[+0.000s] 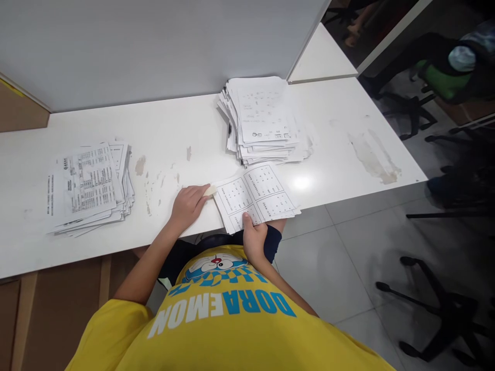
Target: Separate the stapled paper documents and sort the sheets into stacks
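My right hand grips several printed sheets by their near edge, thumb on top and fingers hidden beneath. Boxes with small text and symbols divide the top sheet, and the sheets overhang the table's front edge. At their left edge my left hand is closed on a small cream-coloured piece, whose kind I cannot make out. That piece touches or nearly touches the sheets' left corner. Just beyond the held sheets stands a thick paper stack. To the left lies a lower paper stack, its sheets unevenly fanned.
The white table has worn brownish patches and ends at the right. A grey partition rises behind it. Office chairs stand on the tiled floor at right, where another person's legs show.
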A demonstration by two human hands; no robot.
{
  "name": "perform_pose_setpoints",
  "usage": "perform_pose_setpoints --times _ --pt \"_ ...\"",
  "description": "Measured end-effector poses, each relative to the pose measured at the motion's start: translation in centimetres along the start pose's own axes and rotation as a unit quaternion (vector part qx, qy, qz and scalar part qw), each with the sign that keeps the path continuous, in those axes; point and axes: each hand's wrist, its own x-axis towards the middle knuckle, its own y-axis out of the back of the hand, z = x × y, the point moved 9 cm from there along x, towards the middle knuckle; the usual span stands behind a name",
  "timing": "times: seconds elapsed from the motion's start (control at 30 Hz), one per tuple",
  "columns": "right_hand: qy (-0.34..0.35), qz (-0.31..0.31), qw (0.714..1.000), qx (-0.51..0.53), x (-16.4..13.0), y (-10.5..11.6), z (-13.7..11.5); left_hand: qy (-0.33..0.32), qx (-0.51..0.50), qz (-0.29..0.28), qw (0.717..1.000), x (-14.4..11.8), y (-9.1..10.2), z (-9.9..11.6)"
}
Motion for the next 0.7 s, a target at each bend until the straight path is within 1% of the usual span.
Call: perform_pose_setpoints --times 0.07,0.2,0.37,0.5,0.57,0.6,0.67,0.7 --pt "0.002 -0.002 1.000 0.002 -0.2 -0.1 -0.1 -0.008 0.012 -0.012 1.000 0.2 -0.3 0.4" --pt "0.004 -0.007 1.000 0.013 -0.3 -0.1 -0.1 -0.010 0.032 -0.014 0.999 0.4 -0.5 0.7" --pt "0.006 -0.011 1.000 0.022 -0.1 -0.2 0.3 -0.007 0.027 -0.035 0.999 0.5 -1.0 0.7" --pt "0.014 -0.014 1.000 0.019 -0.1 -0.2 -0.3 -0.012 0.018 -0.027 0.999 0.4 -0.8 0.6" --pt "0.025 -0.028 0.999 0.000 0.0 -0.1 -1.6 -0.011 0.009 -0.019 1.000 0.3 -0.6 0.4" --pt "0.035 -0.037 0.999 -0.015 0.1 0.1 -2.6 -0.011 0.003 -0.017 1.000 0.3 -0.6 0.3" --pt "0.063 -0.046 0.996 -0.047 1.1 0.6 -5.6 -0.017 -0.010 -0.018 1.000 0.2 -0.7 0.4" --pt "0.081 -0.046 0.994 -0.063 2.1 1.0 -7.5 -0.021 -0.014 -0.020 0.999 0.1 -0.8 0.6"
